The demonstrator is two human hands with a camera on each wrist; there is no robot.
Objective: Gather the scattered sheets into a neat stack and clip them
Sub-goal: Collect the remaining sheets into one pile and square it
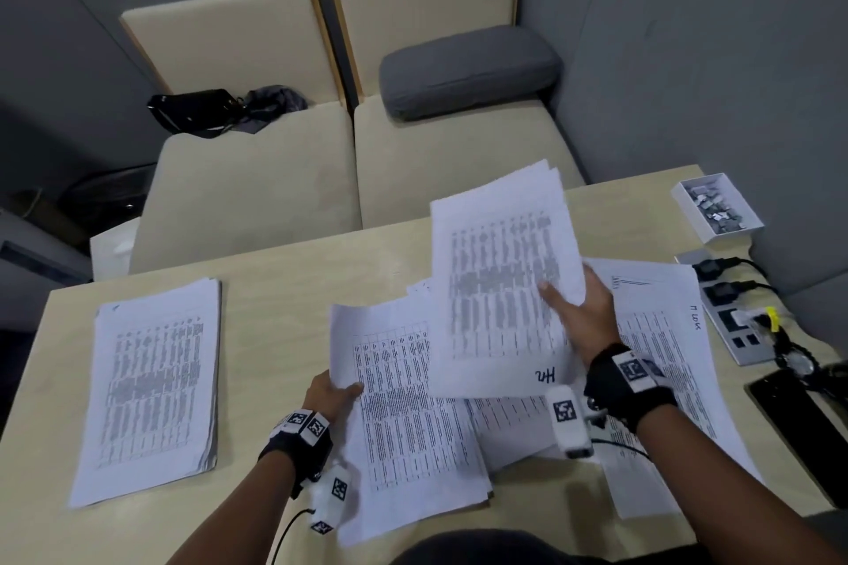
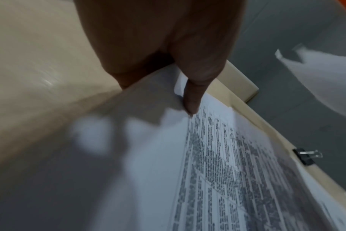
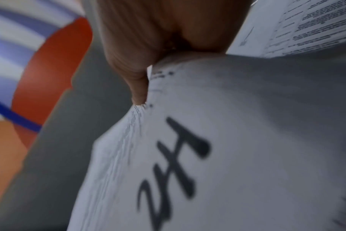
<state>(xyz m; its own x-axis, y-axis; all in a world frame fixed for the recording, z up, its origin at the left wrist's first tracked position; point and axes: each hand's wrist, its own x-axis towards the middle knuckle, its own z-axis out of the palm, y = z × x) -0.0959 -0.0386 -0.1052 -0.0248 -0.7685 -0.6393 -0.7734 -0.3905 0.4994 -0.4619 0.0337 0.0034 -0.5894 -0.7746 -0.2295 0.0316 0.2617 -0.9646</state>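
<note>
Left hand: your left hand [image 1: 331, 395] is nearest — its grip pinches the left edge of the middle bundle [image 1: 413, 417], thumb on top, the other fingers hidden beneath. In the left wrist view the thumb [image 2: 192, 100] presses the printed sheet [image 2: 217, 171].
Right hand: your right hand [image 1: 580, 312] holds a raised bundle [image 1: 500, 280] by its right edge, thumb across the printed face, fingers behind. It tilts up off the bench, with "H2" handwritten at its near corner [image 3: 174, 164].
Middle bundle: printed tables, edges fanned unevenly, lying on the bench [image 1: 284, 271] before you; the raised bundle overlaps its right part.
Loose sheets: more pages [image 1: 661, 362] spread under and to the right of your right wrist, overlapping one another — not squared.
Done stack: a separate stack [image 1: 151, 385] lies flat on the left of the bench, well apart from the rest.
Clips: a white box [image 1: 716, 206] of small clips sits at the far right corner. One binder clip [image 2: 306, 156] shows near the bench edge in the left wrist view.
Right edge: a power strip [image 1: 734, 321] with plugs and a dark flat device [image 1: 798, 431].
Beyond the bench: a beige sofa [image 1: 257, 179] with a grey cushion [image 1: 468, 71] and a black bag [image 1: 197, 110].
</note>
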